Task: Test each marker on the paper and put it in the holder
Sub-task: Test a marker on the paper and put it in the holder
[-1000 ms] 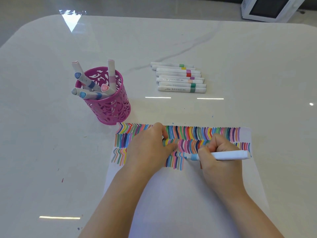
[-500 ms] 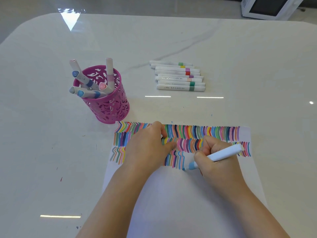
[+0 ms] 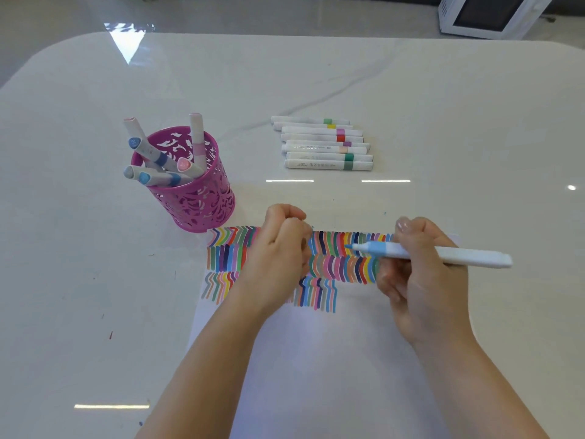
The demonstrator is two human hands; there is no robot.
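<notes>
A white sheet of paper (image 3: 316,359) lies in front of me, its top covered with rows of coloured strokes. My right hand (image 3: 424,280) grips a light blue marker (image 3: 459,258), uncapped and held level above the strokes with its tip pointing left. Over the paper's upper left, my left hand (image 3: 278,248) has its fingers curled inward; what they enclose is hidden. A pink cut-out holder (image 3: 196,198) stands left of the paper's top edge, with several capped markers (image 3: 158,156) leaning in it. Several more white markers (image 3: 326,144) lie in a row behind the paper.
The glossy white table (image 3: 95,280) carries a few small ink specks at the left. A white appliance (image 3: 487,14) sits on the floor beyond the table's far right corner.
My right hand lifted the marker's tip off the paper and swung it up to level. My left hand rose from pressing the paper and curled its fingers.
</notes>
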